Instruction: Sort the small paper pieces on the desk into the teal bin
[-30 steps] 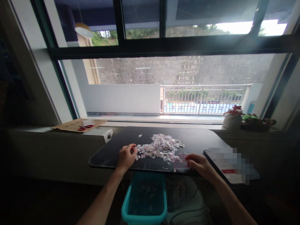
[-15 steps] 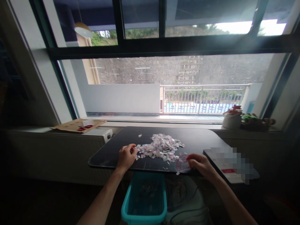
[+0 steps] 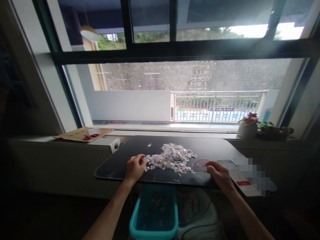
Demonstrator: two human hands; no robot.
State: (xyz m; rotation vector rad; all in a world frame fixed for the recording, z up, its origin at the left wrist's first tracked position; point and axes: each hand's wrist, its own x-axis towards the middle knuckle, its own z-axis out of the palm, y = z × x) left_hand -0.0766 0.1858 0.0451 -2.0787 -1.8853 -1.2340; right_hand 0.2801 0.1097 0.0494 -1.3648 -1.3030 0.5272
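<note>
A heap of small torn or cut paper scraps [image 3: 175, 156] lies on the dark tabletop [image 3: 130, 146]. My left hand [image 3: 135, 167] rests at the heap's left edge, fingers loosely curved with a gap between thumb and forefinger, touching or nearly touching the outer scraps. In my right hand [image 3: 220, 173], thumb and fingers pinch a clear protractor [image 3: 200, 165] with red markings. The protractor is low over the table, just right of the heap. Below the table's front edge stands a turquoise plastic bin [image 3: 133, 221] with some scraps inside.
A white printed sheet or booklet [image 3: 246, 190], partly blurred out, lies at the table's right. Red-handled scissors [image 3: 91, 136] rest on brown paper [image 3: 72, 134] on the left sill. A white pot [image 3: 247, 129] stands on the right sill. A radiator [image 3: 105, 142] is behind the table's left side.
My right hand has moved right and slightly up with the protractor, away from the table's front edge. A scrap that hung at that edge is gone from there. My left hand stays put.
</note>
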